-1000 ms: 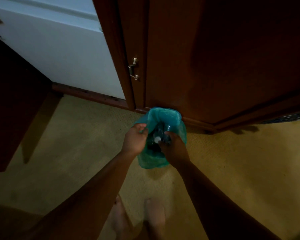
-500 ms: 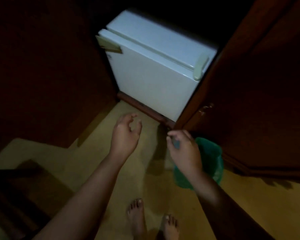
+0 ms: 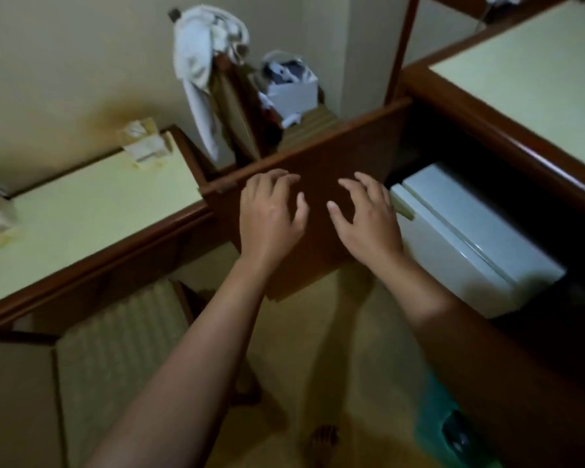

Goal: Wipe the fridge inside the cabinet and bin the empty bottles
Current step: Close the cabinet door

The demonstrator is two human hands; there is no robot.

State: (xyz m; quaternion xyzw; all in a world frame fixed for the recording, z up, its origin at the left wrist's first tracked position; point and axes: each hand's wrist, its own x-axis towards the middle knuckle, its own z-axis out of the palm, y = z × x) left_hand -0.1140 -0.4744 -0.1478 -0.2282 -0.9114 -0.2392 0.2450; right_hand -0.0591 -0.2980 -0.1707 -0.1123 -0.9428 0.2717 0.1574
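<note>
In front of the open cabinet door [image 3: 318, 163], in the head view, the left hand [image 3: 271, 217] and right hand [image 3: 368, 224] are hovering side by side, fingers loosely spread and holding nothing. The fridge [image 3: 470, 238] is sitting in the dark recess just right of the right hand's fingers, its top running away toward lower right, so that hand is lying nearer. The green bin bag [image 3: 436, 410] is sitting on the floor [image 3: 318, 332] below the right forearm.

Both arms were extended forward; left hand [image 3: 271, 217] and right hand [image 3: 368, 221] were empty, palms down, fingers loosely spread.
</note>
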